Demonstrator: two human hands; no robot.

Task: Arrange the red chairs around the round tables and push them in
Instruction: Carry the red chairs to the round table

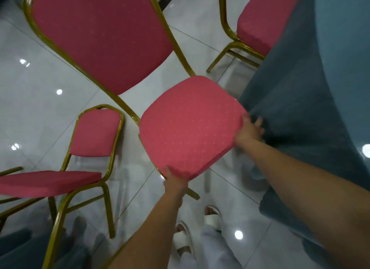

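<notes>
A red chair with a gold frame fills the middle of the view, its seat (pixel 190 126) turned toward me and its tall backrest (pixel 100 38) reaching up and left. My left hand (pixel 175 182) grips the seat's near corner. My right hand (pixel 249 131) holds the seat's right corner, right against the hanging blue-grey cloth of the round table (pixel 312 100). A second red chair (pixel 258 22) stands at the top right with its seat against the table. A third red chair (pixel 86 148) stands on the left, away from the table.
The floor is glossy pale tile (pixel 40 92) with light reflections. My feet in white sandals (pixel 213 216) are below the held chair. Another blue-grey cloth (pixel 24 248) shows at the bottom left corner.
</notes>
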